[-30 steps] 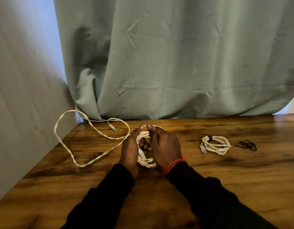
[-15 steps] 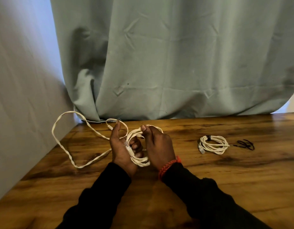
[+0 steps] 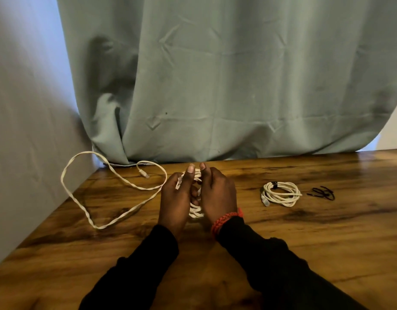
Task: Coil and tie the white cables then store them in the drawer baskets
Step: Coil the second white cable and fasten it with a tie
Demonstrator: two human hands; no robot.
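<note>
1. We are seeing white cables: a loose cable (image 3: 117, 193) and a coiled cable (image 3: 280, 194).
2. We are noting black ties (image 3: 322, 193) and black sleeves (image 3: 271, 265).
3. A red braided bracelet (image 3: 226, 220) is showing.
4. The bench (image 3: 327, 231) is showing brown, dark-streaked wood grain.
5. The curtain (image 3: 215, 74) is looking plain grey-green.

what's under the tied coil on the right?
Bare wooden table. The tied coil lies flat on it, with a black tie round its far left edge. The wood directly beneath the loops is covered; through the open middle only wood shows.
</note>
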